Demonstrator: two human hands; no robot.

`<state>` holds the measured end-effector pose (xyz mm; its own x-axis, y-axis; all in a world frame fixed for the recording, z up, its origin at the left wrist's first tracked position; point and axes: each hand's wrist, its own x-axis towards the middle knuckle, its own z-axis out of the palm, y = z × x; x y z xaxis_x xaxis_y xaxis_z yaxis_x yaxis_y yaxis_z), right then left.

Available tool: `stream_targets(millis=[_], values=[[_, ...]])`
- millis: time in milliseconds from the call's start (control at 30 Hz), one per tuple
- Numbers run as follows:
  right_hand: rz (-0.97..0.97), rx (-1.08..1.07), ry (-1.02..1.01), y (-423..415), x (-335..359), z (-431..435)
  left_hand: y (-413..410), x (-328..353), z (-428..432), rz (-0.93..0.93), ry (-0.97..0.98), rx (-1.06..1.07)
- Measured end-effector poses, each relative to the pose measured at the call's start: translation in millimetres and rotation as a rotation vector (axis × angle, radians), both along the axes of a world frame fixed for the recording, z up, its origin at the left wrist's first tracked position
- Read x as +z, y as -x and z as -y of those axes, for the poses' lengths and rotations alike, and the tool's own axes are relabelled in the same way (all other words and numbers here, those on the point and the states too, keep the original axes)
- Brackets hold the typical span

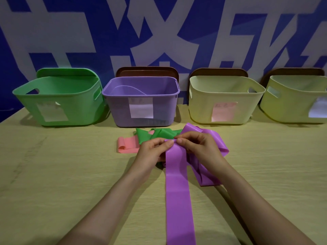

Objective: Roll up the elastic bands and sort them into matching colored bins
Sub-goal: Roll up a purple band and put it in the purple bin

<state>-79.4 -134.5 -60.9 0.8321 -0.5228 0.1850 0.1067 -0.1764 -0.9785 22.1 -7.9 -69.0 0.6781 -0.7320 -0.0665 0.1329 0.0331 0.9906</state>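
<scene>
- Left hand (154, 149): fingers curled, thumb and fingertips pinching the far end of the purple band at its left corner.
- Right hand (198, 147): fingers curled, thumb and forefinger pinching the same end at its right corner; the two hands' fingertips nearly meet.
- Purple band (178, 191): one flat length runs from the pinched end toward the person and off the lower edge of the view. The rest lies in loose loops on the table under and to the right of the right hand.
- Green band (155, 134): crumpled on the table just beyond the left hand, in front of the purple bin.
- Pink band (126, 146): lying partly folded, left of the green band and partly under it.
- Green bin (79, 106): far left of the row, white label on its front, green lid propped behind.
- Purple bin (118, 110): second from left, white label; contents cannot be made out.
- Pale yellow bin (200, 106): third, pink label.
- Second yellow bin (286, 106): far right, partly cut off, white label.
- Table (53, 174): pale wood-grain surface carrying all items.
</scene>
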Motion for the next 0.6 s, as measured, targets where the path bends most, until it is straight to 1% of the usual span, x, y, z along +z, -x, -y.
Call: stream_targets(millis=[100, 200, 400, 500, 600], values=[[0.002, 0.01, 0.021, 1.5, 0.2, -0.2, 0.3, -1.0, 0.0, -0.04, 0.006, -0.017], [0.012, -0.008, 0.001, 2.0, 0.8, 0.2, 1.3, -0.8, 0.2, -0.065, 0.018, -0.017], [-0.003, -0.048, 0.018, 2.3, -1.8, -0.1, 3.4, -1.0, 0.5, -0.033, 0.047, 0.005], [-0.007, -0.019, -0.035, 1.5, -3.5, 0.5, 3.3, -1.3, 1.5, -0.037, 0.054, 0.037], [-0.03, 0.066, -0.121, 4.0, -3.3, 4.2, 1.7, -3.1, 0.5, -0.013, 0.034, 0.053]])
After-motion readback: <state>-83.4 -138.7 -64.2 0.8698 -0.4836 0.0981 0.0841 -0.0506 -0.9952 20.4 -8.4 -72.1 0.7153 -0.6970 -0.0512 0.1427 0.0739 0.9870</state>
